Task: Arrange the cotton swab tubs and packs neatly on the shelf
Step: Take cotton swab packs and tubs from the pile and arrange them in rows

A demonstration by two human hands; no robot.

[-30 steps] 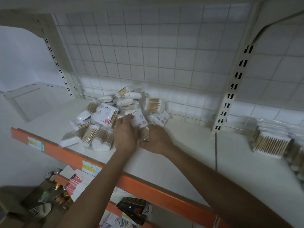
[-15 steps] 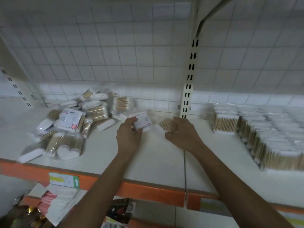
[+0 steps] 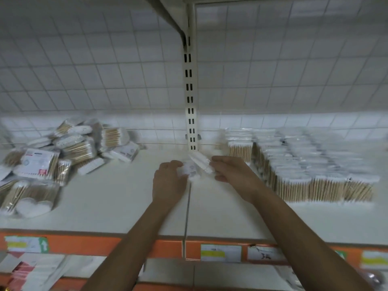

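Note:
A loose heap of cotton swab packs point(image 3: 63, 152) lies on the left part of the white shelf point(image 3: 117, 202). On the right, swab packs stand in tidy rows point(image 3: 310, 164). My left hand point(image 3: 168, 181) grips a flat swab pack with a printed label point(image 3: 190, 170) above the shelf's middle seam. My right hand point(image 3: 233, 172) pinches a second swab pack point(image 3: 200, 161), tilted, beside the first. Both packs are blurred and partly hidden by my fingers.
A slotted upright post point(image 3: 190, 91) rises at the back centre against the wire grid wall. The shelf's orange front edge point(image 3: 105, 246) carries price labels point(image 3: 220, 253). Boxed goods point(image 3: 31, 274) sit on the lower shelf at bottom left.
Both hands carried the two packs rightward, away from the heap to the shelf's middle seam. The view swung right, revealing more of the tidy rows.

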